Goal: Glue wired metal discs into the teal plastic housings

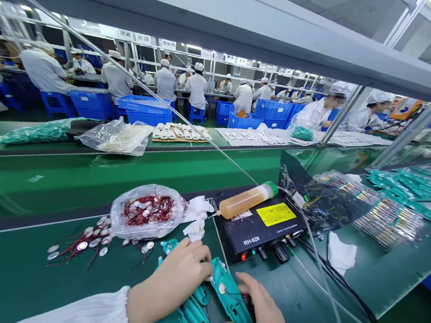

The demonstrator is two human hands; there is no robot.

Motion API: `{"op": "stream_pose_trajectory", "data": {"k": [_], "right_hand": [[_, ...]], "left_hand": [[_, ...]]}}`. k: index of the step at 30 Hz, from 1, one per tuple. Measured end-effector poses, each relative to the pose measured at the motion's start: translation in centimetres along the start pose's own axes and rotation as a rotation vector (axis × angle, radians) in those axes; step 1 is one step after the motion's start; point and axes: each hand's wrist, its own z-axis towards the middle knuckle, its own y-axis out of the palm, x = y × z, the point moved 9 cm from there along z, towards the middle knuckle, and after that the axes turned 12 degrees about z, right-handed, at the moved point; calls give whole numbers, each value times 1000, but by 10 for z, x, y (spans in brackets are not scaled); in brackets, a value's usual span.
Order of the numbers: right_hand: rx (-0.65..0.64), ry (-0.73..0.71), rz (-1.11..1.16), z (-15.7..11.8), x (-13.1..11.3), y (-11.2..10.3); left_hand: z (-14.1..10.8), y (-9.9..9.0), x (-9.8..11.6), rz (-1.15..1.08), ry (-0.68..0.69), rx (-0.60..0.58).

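A teal plastic shell [230, 299] lies tilted in front of me, with a small round metal disc and a dark wire inside it. My left hand [183, 265] reaches over from the left, its fingers curled and pressed together at the shell's left edge; whatever they pinch is hidden. My right hand [264, 319] is beside the shell's right and lower end, thumb and fingers spread around it. More teal shells [191, 313] lie side by side under my left wrist. Loose discs with red wires [95, 241] are scattered on the left.
A clear bag [118, 217] holds more wired discs. Behind my hands stands a black RH-928 box [265, 236] with an amber-filled syringe [244, 201] on top. Tubes and cables [335, 289] trail right. White tissue [341, 253] and stacked teal parts [405, 185] lie there. Co-workers sit beyond.
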Motion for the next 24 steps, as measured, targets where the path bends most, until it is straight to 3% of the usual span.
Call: {"op": "stream_pose_trajectory", "data": {"k": [3,8,11,13,16,18,19,21,24], "right_hand": [[42,-1,81,3,3,-1],[82,-16,192,2,2,-15],[116,-104,228,9,-25,-32],[122,-201,227,23,-60,-43],[73,-319,88,65,-130,-45],[108,-257,-190,105,-167,-40],[106,-178,-343,127,-179,-34],[100,-138,-412,168,-204,-19],[115,-95,-475,219,-218,6]], "left_hand": [[-1,-9,-17,-31,-70,-14],[-13,-37,-72,-60,-235,2],[-33,-46,-97,-67,-315,-17],[-50,-45,-104,-78,-362,-54],[-77,-35,-110,-98,-433,-125],[-95,-28,-118,-105,-489,-160],[-105,-26,-123,-105,-522,-171],[-124,-22,-139,-105,-597,-181],[-154,-15,-168,-105,-728,-182]]}}
